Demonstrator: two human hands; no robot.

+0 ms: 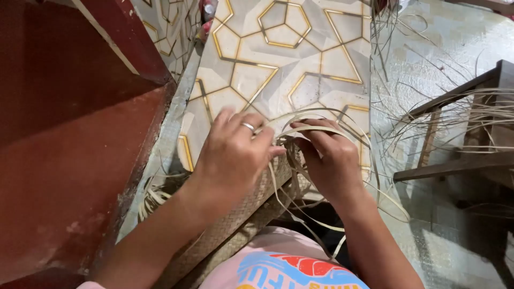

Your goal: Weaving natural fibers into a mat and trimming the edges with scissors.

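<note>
Tan checker-woven mat (241, 214), cream floor tiles (278, 64) with gold hexagon lines

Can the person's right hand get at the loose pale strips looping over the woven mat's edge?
Probably yes: the right hand already lies among the loose strips at the woven mat edge, with nothing between; the left hand works alongside.

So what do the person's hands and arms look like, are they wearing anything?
Both arms are bare, with no sleeves showing on the forearms and no gloves. The left hand has a plain silver-coloured ring on one finger. The right hand shows no ring.
</note>
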